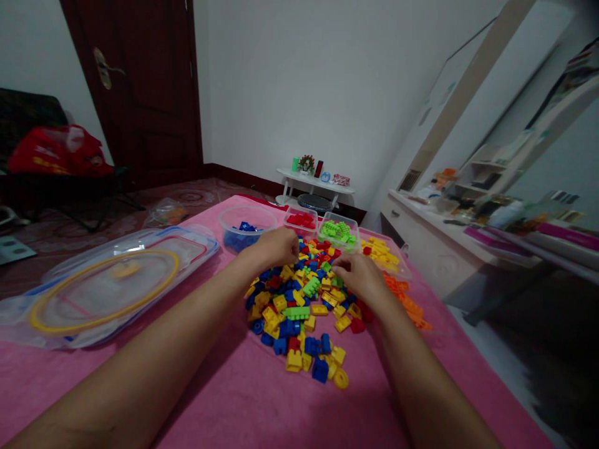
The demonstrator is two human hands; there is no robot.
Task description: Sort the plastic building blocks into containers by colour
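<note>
A heap of small plastic building blocks [304,312] in blue, yellow, red and green lies on a pink surface [243,399]. My left hand [277,247] rests on the far left edge of the heap, fingers curled down into the blocks. My right hand [356,274] sits on the heap's right side, fingers bent and pinching among the pieces; what either hand holds is hidden. Behind the heap stand a round clear bowl of blue blocks [247,228], a clear box of red blocks [300,219] and a clear box of green blocks [339,231].
Yellow blocks [377,248] and orange blocks [405,300] lie in clear trays at the right edge. Stacked clear lids [112,280] lie at the left. A white dresser [435,249], a small white side table [314,181] and a dark door [140,87] surround the pink surface.
</note>
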